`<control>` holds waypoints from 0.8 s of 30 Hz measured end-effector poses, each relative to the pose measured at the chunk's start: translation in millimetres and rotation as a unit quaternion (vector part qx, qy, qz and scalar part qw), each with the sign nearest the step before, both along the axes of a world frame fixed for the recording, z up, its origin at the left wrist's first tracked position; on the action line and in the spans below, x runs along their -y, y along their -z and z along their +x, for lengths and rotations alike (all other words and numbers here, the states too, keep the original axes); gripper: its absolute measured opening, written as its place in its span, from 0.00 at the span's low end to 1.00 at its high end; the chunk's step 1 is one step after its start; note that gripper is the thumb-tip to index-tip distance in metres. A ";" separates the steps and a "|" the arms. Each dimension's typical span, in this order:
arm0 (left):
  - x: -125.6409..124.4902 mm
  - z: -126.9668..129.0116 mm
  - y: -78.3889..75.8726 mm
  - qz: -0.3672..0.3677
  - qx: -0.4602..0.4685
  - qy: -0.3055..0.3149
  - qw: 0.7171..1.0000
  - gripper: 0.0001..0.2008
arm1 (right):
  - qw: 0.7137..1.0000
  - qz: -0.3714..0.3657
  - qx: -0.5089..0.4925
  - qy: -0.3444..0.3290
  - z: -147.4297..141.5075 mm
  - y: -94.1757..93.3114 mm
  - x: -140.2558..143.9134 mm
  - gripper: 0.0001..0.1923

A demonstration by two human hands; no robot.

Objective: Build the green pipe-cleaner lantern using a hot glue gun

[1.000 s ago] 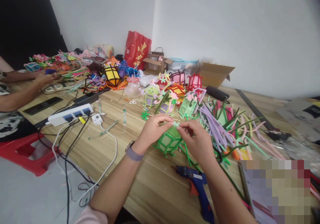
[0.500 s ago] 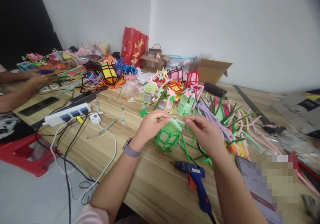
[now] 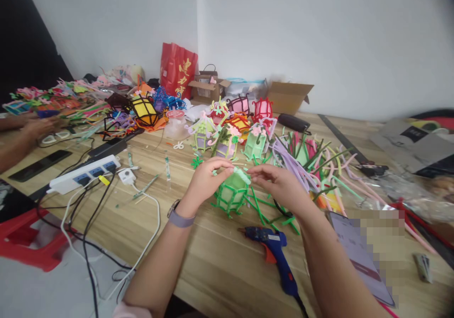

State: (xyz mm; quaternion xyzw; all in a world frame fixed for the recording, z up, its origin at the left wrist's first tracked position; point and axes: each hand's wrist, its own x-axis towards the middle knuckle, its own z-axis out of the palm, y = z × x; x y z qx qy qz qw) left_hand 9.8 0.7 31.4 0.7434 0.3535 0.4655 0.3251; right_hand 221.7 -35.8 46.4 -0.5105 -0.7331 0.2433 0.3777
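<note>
A green lantern [image 3: 232, 196] made of pipe cleaners, with pale green panels, stands on the table just beneath my hands. At its top is a pale green fuzzy pipe cleaner piece [image 3: 242, 175]. The fingertips of my left hand [image 3: 213, 178] pinch this piece from the left. My right hand [image 3: 275, 182] has its thumb and fingers closed at the piece's right end. Whether the piece is fixed to the lantern, I cannot tell. On the table in front lies a blue glue gun [image 3: 275, 247], its nozzle pointing left. Loose green pipe cleaners [image 3: 260, 209] lie to the lantern's right.
Finished lanterns [image 3: 255, 143] stand behind, beside bundled pipe cleaners [image 3: 294, 167]. A white power strip [image 3: 83, 174] with cables lies left. A tablet [image 3: 358, 252] is at right, near a stapler-like object [image 3: 423, 267]. Another person's hands [image 3: 39, 129] work at far left.
The view has turned slightly right. My right hand has come closer to my left, narrowing the gap over the lantern's top. The glue gun lies still.
</note>
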 end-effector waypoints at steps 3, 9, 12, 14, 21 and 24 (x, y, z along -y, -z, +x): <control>0.4 -0.4 -0.9 0.003 -0.006 0.001 1.000 0.07 | 1.000 0.028 0.007 0.001 -2.5 2.7 -1.5 0.09; 1.0 -0.2 -2.0 0.008 -0.018 -0.004 1.000 0.07 | 0.999 0.034 -0.001 0.001 -8.0 3.3 -1.7 0.07; 1.7 -0.1 -2.7 0.011 -0.019 -0.003 1.000 0.07 | 0.999 0.036 -0.003 0.005 -9.2 3.5 -1.5 0.07; 1.8 -0.2 -3.0 0.013 -0.017 -0.002 1.000 0.07 | 0.999 0.035 -0.003 0.006 -9.6 4.4 -1.8 0.07; 1.3 -0.1 -2.9 0.009 -0.016 0.000 1.000 0.07 | 0.999 0.031 -0.007 0.007 -10.8 5.2 -2.1 0.07; 1.4 -0.1 -2.8 0.013 -0.016 0.004 1.000 0.07 | 1.000 0.023 -0.007 0.003 -11.4 3.8 -1.3 0.07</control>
